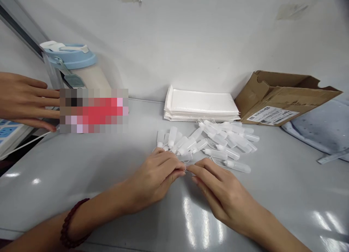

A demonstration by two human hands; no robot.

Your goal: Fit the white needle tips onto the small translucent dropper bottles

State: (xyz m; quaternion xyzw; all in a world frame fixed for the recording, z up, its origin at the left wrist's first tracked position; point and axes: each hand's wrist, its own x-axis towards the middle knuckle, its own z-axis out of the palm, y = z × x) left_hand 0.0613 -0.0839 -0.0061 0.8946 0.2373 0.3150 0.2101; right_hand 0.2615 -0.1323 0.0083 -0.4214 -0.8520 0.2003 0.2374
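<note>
My left hand (159,175), with a dark red bead bracelet (71,223) on its wrist, is closed in a pinch at the front of a pile of small translucent squeeze bottles (188,144). Its fingertips hold something small and clear, mostly hidden by the fingers. Opposite it, my right hand (220,190) has its fingers bent together, their tips meeting the left fingertips at the same small piece. What the right fingers grip is too small to name. The loose bottles lie just beyond both hands, many with thin-tethered caps.
Behind the bottles lies a stack of white padded envelopes (204,101). An open cardboard box (286,99) stands right, beside a grey cloth item (321,128). At left are a blue-lidded tumbler (73,57), another person's spread hand (29,101), a pixelated red patch (100,112) and a power strip (9,134).
</note>
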